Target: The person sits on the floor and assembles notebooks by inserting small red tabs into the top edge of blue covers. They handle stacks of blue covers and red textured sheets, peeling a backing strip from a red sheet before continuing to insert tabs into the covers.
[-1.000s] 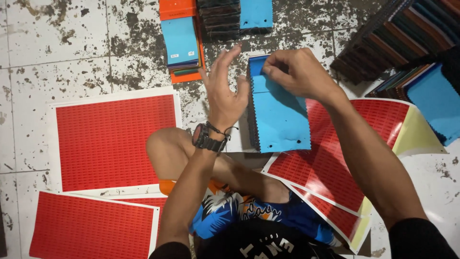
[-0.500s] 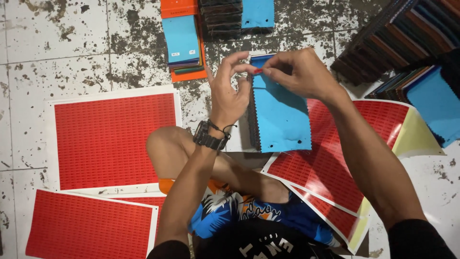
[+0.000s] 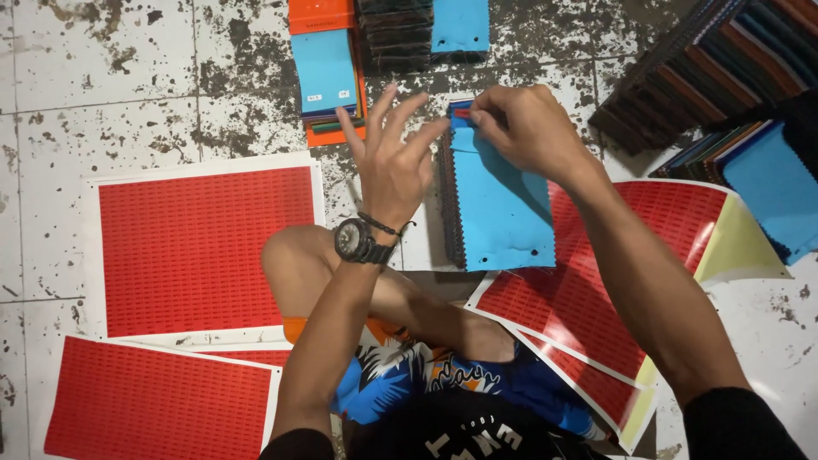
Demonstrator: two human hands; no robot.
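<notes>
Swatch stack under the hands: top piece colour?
Bright blue top piece, over dark layers in the swatch stack; head view, the only one.

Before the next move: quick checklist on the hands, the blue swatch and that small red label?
1. Right hand on the label: ok, fingertips press a small red label at the top edge of the blue swatch.
2. Left hand free of the swatch: ok, fingers spread, only the tips near its top left corner.
3. Swatch flat on its stack: ok, top sheet lies flat, dark edges show on its left.
4. Label fully stuck down: cannot tell, fingers cover most of it.
5. Red label sheets within reach: ok, lying on the floor on both sides of the knee.
</notes>
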